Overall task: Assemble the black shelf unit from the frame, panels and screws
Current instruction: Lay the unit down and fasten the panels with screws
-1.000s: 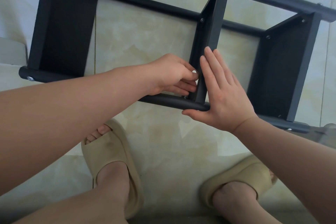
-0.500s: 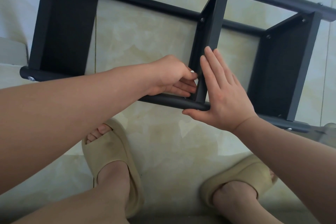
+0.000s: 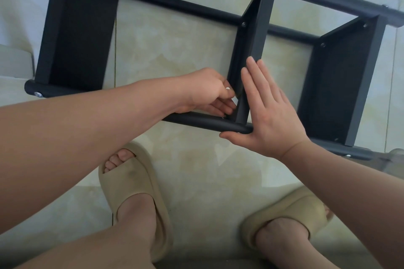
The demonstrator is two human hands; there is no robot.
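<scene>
Pinching at the corner where middle panel (image 3: pixel 260 28) meets near rail (image 3: pixel 196 121), the left grip (image 3: pixel 207 91) curls tight on what seems a screw, hidden by its fingers (image 3: pixel 220 107); the right grip (image 3: pixel 271 116) lies flat, bracing that panel. If the brace eases, holes may misalign and the screw cross-thread or drop. The matte black shelf unit (image 3: pixel 80 24) lies sideways on the floor (image 3: pixel 175 50).

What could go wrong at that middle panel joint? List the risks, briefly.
1. The right hand only presses flat on the middle panel, with no grip; the panel could shift out of line.
2. The left hand works curled into the tight corner by the near tube; a small part could slip to the floor.
3. Bare toes sit just below that tube if it slides.
</scene>
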